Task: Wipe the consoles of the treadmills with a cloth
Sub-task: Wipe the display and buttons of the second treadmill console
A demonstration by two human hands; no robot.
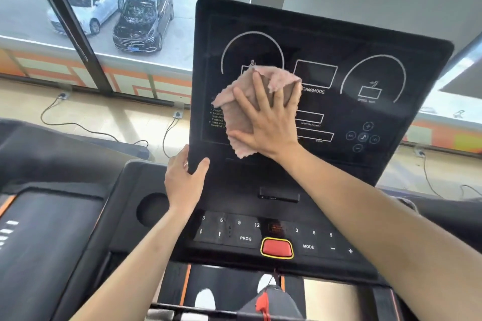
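The black treadmill console [365,41] stands upright in front of me, with white dial outlines and small button symbols on its screen. A crumpled pink cloth [240,117] lies against the left-middle of the screen. My right hand [268,122] presses flat on the cloth with fingers spread and straight. My left hand [182,180] grips the console's lower left corner, thumb on the front face and fingers behind the edge.
Below the screen lies a button panel [245,238] with a red stop button [277,247] and a round cup holder [152,210]. Another treadmill [39,229] stands at the left. Power cables [78,125] trail on the floor before the window, cars outside.
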